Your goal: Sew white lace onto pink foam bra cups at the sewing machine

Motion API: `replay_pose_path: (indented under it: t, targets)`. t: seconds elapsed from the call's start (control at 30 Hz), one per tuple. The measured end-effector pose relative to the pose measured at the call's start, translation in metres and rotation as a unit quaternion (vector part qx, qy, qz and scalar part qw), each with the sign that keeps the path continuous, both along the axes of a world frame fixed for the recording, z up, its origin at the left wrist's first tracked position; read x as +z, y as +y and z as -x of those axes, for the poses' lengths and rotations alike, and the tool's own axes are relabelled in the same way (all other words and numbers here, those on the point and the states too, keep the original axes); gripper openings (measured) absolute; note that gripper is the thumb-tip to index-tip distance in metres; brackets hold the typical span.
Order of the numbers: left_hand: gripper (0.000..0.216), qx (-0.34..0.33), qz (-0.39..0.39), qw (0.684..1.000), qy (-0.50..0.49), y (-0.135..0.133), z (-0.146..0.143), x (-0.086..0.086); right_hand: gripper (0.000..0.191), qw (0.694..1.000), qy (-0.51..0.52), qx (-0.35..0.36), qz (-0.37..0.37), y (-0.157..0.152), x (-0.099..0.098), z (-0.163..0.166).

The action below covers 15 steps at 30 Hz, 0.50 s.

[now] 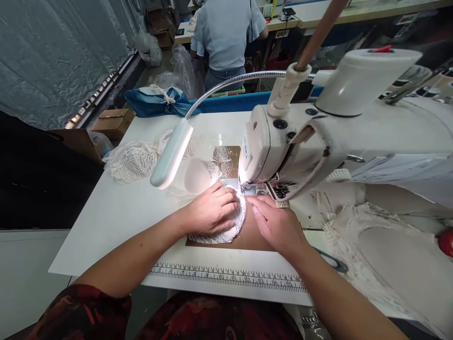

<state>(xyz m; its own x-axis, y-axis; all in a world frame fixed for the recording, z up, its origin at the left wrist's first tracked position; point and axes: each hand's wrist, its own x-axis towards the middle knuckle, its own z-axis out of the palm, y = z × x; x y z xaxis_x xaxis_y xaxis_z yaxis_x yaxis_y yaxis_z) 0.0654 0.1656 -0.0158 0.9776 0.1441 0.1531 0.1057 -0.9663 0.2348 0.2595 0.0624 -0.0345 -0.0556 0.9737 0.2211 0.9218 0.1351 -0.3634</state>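
Observation:
A white lace cup piece (233, 227) lies on the sewing table under the needle of a white sewing machine (283, 146). My left hand (212, 210) rests flat on the lace, fingers stretched toward the presser foot (247, 188). My right hand (276, 224) lies just right of the lace, fingers together and pointing at the needle, pressing the fabric edge. Neither hand lifts anything.
A gooseneck lamp (171, 153) hangs over the table. Lace pieces (130, 160) and a padded cup (196, 175) lie at the back left, more lace (371, 236) at the right. A ruler strip (226, 275) runs along the front edge. A person in a blue shirt (226, 33) works beyond.

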Motion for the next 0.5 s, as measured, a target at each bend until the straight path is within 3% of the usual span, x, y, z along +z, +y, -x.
replay_pose_path:
  t: [0.17,0.5]
  targets:
    - [0.029,-0.002,0.004,1.000,-0.004,0.0023,-0.0002,-0.0009,0.037,0.999,-0.029,0.043,-0.002,-0.0010,-0.0023,0.0008]
    - [0.033,0.026,0.007,1.000,-0.008,0.0092,0.0011,-0.0062,0.038,0.994,-0.098,0.028,-0.028,0.0002,-0.0079,0.0075]
